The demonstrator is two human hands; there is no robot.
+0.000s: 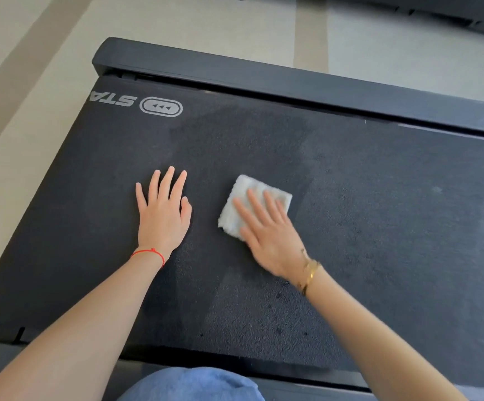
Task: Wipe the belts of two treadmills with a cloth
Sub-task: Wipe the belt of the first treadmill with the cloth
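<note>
Pale beige flooring with a darker tan stripe (310,30) surrounds a black treadmill, whose dark textured running belt (379,227) fills most of the view. Along the belt's far edge runs a black plastic side rail (263,79), and near its far left corner sit a grey oval logo with three arrowheads (161,107) and part of some upside-down grey lettering (113,100). Darker, damp-looking patches and a few small dark spots mark the middle of the belt.

The person's left hand (162,215) lies flat on the belt, palm down, fingers straight and slightly spread, holding nothing; a thin red string bracelet (149,253) circles that wrist. Just beside it, not touching, the right hand (266,230) presses palm down with fingers extended on a folded white fluffy cloth (249,195), which lies flat on the belt near its middle. A gold bracelet (308,273) sits on the right wrist. Blue denim fabric (191,384) shows at the bottom edge.
</note>
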